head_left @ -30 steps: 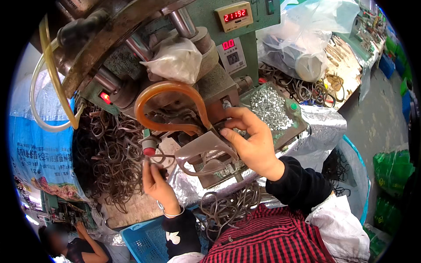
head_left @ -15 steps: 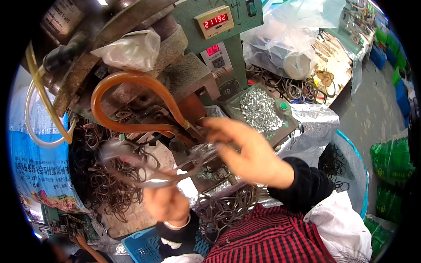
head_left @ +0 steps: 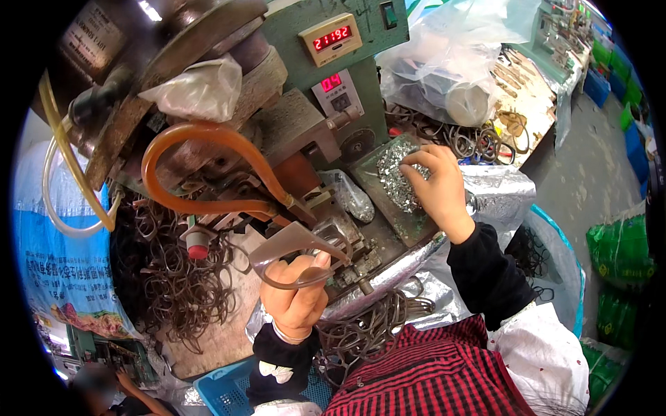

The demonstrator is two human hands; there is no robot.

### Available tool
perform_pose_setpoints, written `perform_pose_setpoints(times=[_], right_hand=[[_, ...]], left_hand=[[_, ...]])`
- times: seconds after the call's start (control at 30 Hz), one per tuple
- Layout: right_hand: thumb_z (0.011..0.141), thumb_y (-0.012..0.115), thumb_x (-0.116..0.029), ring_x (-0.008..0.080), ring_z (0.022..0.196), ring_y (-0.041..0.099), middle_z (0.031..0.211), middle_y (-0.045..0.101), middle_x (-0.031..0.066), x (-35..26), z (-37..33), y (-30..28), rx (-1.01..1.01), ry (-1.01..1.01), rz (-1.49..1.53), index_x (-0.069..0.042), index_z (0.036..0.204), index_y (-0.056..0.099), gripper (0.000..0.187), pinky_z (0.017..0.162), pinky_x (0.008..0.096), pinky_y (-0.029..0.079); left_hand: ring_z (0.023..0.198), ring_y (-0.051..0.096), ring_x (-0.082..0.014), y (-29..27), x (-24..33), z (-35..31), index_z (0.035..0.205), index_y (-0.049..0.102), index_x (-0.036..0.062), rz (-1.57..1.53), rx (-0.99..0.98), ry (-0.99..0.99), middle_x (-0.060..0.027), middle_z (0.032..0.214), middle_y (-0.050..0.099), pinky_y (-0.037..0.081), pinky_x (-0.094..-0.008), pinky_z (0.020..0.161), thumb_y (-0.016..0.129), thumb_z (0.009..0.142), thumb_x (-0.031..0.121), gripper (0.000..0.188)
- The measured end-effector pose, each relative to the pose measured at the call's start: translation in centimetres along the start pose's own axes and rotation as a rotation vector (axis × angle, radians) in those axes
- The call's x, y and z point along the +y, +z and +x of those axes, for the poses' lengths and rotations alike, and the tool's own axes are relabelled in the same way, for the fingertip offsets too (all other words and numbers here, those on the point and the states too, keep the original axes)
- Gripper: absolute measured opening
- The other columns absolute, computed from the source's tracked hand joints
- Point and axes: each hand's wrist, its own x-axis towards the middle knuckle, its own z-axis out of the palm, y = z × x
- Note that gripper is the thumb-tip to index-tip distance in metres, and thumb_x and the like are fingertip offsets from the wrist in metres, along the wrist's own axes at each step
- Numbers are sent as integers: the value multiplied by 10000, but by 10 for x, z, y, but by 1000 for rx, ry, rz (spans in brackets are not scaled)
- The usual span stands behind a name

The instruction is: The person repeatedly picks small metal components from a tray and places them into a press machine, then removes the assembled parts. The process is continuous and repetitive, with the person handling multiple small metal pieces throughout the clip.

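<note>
My left hand [head_left: 297, 298] is closed around a brown, translucent eyeglass frame [head_left: 284, 251], holding it in front of the press's small metal fixture [head_left: 338, 239]. Over a heap of small shiny metal pieces [head_left: 397, 182], my right hand [head_left: 438, 188] has its thumb and fingers drawn together in a pinch. Whatever sits between those fingertips is too small to make out. The heap rests on a green metal plate [head_left: 378, 165] to the right of the fixture.
A thick orange hose [head_left: 154, 156] loops in front of the press. Brown frames lie heaped at left [head_left: 184, 291] and below the fixture [head_left: 374, 329]. A red button [head_left: 198, 251] stands left; a blue basket [head_left: 225, 385] is at the lower edge. Clear plastic bags [head_left: 444, 76] lie behind.
My right hand has gone from the fixture to the metal pieces at the right. My left hand has moved up and right with the eyeglass frame, which was blurred before.
</note>
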Motion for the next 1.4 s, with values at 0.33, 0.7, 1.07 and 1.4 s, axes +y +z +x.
perform_pose_setpoints(times=[0.33, 0.7, 1.07, 1.4], right_hand=[[815, 703, -79, 341, 903, 619, 889, 683, 114, -9, -5, 15, -80, -31, 173, -60, 911, 705, 98, 791, 426, 482], [960, 636, -58, 88, 915, 610, 1008, 680, 28, 8, -30, 29, 99, 583, 892, 8, 1166, 654, 217, 822, 219, 462], [871, 681, -24, 210, 870, 642, 923, 689, 88, -1, -51, -23, 52, 314, 378, -19, 988, 717, 123, 795, 307, 484], [769, 715, 26, 284, 852, 658, 877, 691, 121, -77, 1, -24, -161, -189, 592, -24, 977, 724, 215, 767, 361, 508]], left_hand=[[792, 677, -305, -12, 8, 2, 1069, 680, 7, -28, -82, -90, -183, 1026, 711, 529, -354, 650, 631, 748, -158, 364], [938, 617, -231, -99, -47, -43, 1027, 719, 20, 681, 176, -548, -96, 1002, 685, 477, -320, 812, 666, 886, -11, 153], [814, 588, -328, -92, -189, -135, 710, 634, 57, 890, -397, -535, -111, 831, 539, 461, -436, 663, 611, 760, 80, 60], [830, 604, -245, -147, -169, -152, 718, 706, 108, 1036, -1007, -233, -61, 849, 594, 471, -368, 687, 649, 739, 118, 61]])
